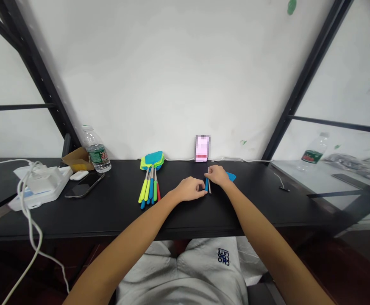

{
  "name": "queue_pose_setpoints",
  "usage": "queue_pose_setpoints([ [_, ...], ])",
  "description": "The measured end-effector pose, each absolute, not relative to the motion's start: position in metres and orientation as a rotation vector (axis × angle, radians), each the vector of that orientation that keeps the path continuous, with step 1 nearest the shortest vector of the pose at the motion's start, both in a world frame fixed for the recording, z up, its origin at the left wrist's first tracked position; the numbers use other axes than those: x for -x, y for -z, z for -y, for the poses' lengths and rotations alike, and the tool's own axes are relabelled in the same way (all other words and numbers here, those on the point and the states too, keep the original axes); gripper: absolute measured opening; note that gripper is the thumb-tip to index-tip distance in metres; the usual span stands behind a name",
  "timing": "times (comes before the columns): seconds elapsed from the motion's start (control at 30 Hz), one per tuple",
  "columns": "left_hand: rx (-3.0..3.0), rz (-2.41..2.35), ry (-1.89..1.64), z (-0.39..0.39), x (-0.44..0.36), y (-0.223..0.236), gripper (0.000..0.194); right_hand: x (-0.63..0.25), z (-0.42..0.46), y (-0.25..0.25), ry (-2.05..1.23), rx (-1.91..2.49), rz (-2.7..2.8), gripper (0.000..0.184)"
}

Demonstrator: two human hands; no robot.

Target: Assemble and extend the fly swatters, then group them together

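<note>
Just in front of the phone, my left hand is closed, its thumb and fingertips at the lower end of a blue handle. Close beside that handle runs a thin silver metal rod, nearly parallel to it. My right hand pinches the upper part of the rod from above; its fingers partly cover the tops of both pieces. A blue fly swatter head lies on the table behind my right wrist, partly hidden. To the left lies a stack of fly swatters with yellow, blue, green and red handles.
A lit phone leans on the wall. On the left stand a water bottle, a cardboard box, a dark phone, a white case and a power strip with trailing cables. A short cable lies right.
</note>
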State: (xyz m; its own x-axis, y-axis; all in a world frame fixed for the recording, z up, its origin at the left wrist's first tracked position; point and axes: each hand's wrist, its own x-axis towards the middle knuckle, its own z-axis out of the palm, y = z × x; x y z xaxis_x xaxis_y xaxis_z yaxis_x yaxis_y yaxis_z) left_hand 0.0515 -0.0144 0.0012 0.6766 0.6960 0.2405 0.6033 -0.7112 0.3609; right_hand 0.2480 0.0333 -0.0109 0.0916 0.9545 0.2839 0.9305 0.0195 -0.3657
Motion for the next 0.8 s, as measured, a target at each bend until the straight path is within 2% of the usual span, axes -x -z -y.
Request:
queue_pose_setpoints([
  [0.8, -2.671, -1.028, -0.493, 0.0173, -0.0522, -0.001, 0.032, -0.251, -0.035, 0.011, -0.067, 1.958, 1.786, 0.013],
])
